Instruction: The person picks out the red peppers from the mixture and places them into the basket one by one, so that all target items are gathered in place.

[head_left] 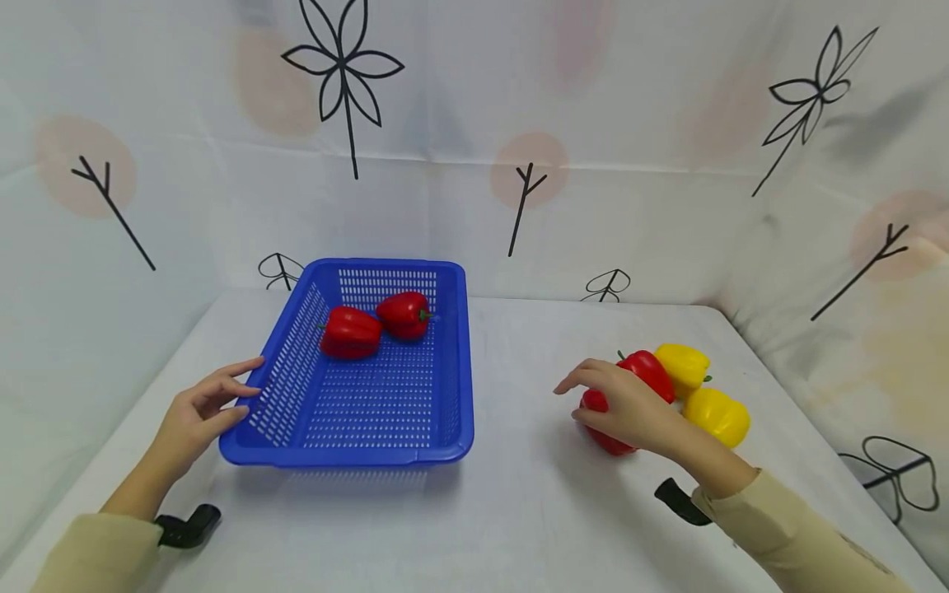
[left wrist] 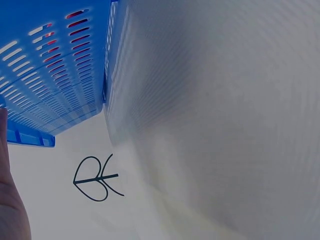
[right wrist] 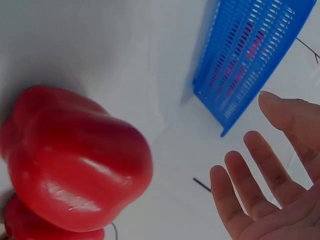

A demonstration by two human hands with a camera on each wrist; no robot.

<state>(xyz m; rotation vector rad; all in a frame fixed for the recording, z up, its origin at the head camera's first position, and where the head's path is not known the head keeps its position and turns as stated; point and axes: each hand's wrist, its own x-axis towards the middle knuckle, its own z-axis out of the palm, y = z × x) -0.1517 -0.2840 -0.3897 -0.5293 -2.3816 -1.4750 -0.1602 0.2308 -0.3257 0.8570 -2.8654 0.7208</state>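
Observation:
In the head view, a blue plastic basket (head_left: 458, 387) holds two red bell peppers, one (head_left: 352, 333) left of the other (head_left: 404, 315). My left hand (head_left: 203, 405) touches the basket's left rim with its fingertips; only a sliver of that hand shows in the left wrist view. Over at the right, my right hand (head_left: 630, 405) hovers above a red bell pepper (head_left: 611, 442), fingers spread and holding nothing. In the right wrist view this pepper (right wrist: 80, 160) lies apart from the open palm. Another red bell pepper (head_left: 648, 372) is partly hidden behind the hand.
Two yellow bell peppers, one at the back (head_left: 682, 366) and one nearer (head_left: 717, 416), lie beside the red ones. A white cloth covers the table (head_left: 511, 519). A patterned curtain (head_left: 460, 107) rises behind and at both sides.

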